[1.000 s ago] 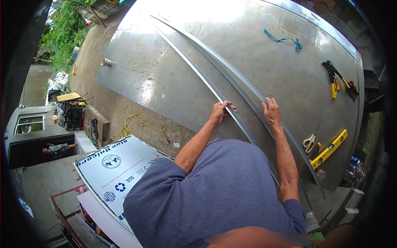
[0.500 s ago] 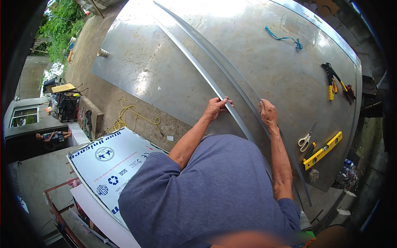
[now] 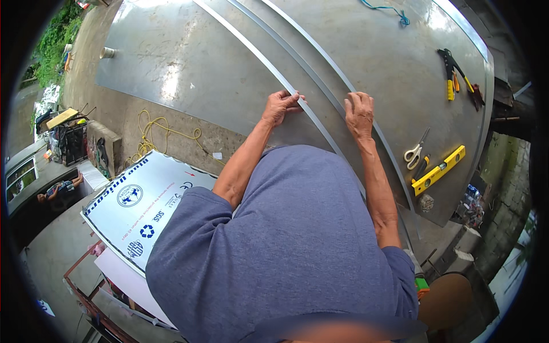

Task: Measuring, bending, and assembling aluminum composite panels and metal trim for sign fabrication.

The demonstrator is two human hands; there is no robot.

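The left hand (image 3: 281, 107) pinches a slim metal strip (image 3: 274, 69); the right hand (image 3: 359, 114) is on another strip (image 3: 394, 160). A third strip (image 3: 294, 55) runs between them across a broad metal sheet (image 3: 400, 74). To the right lie off-white-handled scissors (image 3: 417, 150), a yellow spirit level (image 3: 439, 171) and a black-and-yellow plier-like tool (image 3: 450, 87).

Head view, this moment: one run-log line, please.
left hand: holds left strip; right hand: touches right strip; level: on grey sheet
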